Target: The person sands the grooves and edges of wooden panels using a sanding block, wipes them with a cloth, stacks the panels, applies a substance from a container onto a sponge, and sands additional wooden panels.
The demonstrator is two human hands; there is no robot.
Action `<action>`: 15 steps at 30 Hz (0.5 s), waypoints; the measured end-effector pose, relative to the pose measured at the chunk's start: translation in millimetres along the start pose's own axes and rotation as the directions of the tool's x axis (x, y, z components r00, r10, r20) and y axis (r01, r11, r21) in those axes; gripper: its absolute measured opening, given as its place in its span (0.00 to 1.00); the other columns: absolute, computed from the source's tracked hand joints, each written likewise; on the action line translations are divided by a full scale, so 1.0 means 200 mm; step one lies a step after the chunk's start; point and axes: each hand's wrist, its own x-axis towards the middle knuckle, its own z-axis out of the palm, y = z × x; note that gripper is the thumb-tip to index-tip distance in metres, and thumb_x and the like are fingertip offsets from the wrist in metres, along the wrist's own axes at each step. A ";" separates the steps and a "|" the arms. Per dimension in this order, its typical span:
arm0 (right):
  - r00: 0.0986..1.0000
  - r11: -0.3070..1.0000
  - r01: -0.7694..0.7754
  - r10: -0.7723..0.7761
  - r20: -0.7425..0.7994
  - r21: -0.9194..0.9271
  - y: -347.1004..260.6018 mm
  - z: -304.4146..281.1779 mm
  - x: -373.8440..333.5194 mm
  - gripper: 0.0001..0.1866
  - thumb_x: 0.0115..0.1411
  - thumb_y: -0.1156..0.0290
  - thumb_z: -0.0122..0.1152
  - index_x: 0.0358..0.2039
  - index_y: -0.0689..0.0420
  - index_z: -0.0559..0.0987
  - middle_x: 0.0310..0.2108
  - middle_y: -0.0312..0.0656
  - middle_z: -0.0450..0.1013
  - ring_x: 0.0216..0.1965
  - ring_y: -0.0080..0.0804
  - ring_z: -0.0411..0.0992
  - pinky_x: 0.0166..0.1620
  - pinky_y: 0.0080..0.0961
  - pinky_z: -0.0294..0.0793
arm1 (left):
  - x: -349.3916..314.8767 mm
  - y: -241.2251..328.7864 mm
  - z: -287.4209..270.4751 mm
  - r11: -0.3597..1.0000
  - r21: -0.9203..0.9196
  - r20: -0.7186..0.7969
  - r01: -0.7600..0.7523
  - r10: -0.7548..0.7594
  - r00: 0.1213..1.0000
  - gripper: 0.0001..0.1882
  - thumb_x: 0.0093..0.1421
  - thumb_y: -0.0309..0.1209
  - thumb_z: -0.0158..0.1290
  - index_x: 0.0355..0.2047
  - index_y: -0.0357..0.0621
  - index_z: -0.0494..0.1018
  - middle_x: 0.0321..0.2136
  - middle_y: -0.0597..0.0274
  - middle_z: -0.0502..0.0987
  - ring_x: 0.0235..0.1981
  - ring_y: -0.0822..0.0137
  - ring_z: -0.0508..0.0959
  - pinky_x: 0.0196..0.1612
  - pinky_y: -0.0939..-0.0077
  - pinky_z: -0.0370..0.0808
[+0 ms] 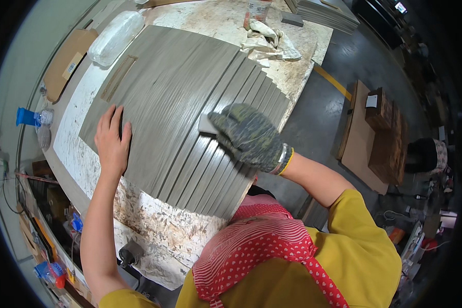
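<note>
Grey wood-grain panels lie stacked on the worktable [154, 218], shifted so that their right edges form a row of steps [226, 146]. The top panel [164, 82] has a narrow rectangular recess [119, 77] near its left edge. My bare left hand [113, 141] rests flat on this panel's near left part, fingers spread. A camouflage-patterned glove covers my right hand [247, 136]. Its fingers close round a small pale block [207, 125], which sits against the panels near the top panel's right edge. The glove hides part of the block.
A crumpled stained cloth [269, 43], a can [257, 10] and a dark grey block [291, 19] stand at the table's far right. Far left are a clear plastic-wrapped bundle [117, 38] and cardboard [69, 64]. Brown boxes [387, 138] stand on the floor at right.
</note>
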 end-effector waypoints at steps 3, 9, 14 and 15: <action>1.000 0.998 -0.020 0.018 -0.020 -0.066 0.17 0.01 0.02 0.21 0.60 0.62 0.50 0.51 0.59 0.72 0.40 0.52 0.69 0.42 0.48 0.69 0.48 0.40 0.69 | 0.00 0.00 -0.01 1.000 0.007 -0.004 -0.005 0.005 1.000 0.25 0.63 0.41 0.44 0.59 0.48 0.64 0.61 0.57 0.61 0.62 0.55 0.58 0.62 0.57 0.54; 0.999 0.998 0.026 -0.023 -0.044 0.058 0.20 -0.01 0.05 0.19 0.58 0.65 0.51 0.49 0.61 0.72 0.39 0.51 0.69 0.41 0.48 0.68 0.48 0.40 0.68 | -0.01 0.01 -0.01 0.998 0.040 -0.030 -0.047 0.049 0.998 0.23 0.63 0.37 0.45 0.58 0.46 0.64 0.59 0.53 0.64 0.60 0.51 0.62 0.61 0.60 0.57; 0.978 0.973 -0.181 0.164 -0.128 -0.141 0.47 -0.04 0.07 0.21 0.59 0.64 0.52 0.50 0.61 0.72 0.40 0.51 0.69 0.42 0.48 0.68 0.47 0.41 0.68 | 0.00 0.02 -0.02 0.997 0.048 -0.029 -0.053 0.055 0.998 0.23 0.63 0.37 0.45 0.58 0.46 0.64 0.59 0.53 0.63 0.59 0.51 0.63 0.61 0.60 0.57; 0.984 0.984 -0.107 0.085 -0.154 -0.144 0.45 -0.05 0.08 0.22 0.59 0.63 0.53 0.51 0.61 0.72 0.39 0.51 0.69 0.42 0.47 0.68 0.47 0.40 0.68 | 0.00 0.02 -0.01 0.997 0.041 -0.032 -0.059 0.061 0.998 0.23 0.63 0.37 0.44 0.58 0.46 0.64 0.59 0.53 0.63 0.59 0.51 0.63 0.61 0.60 0.57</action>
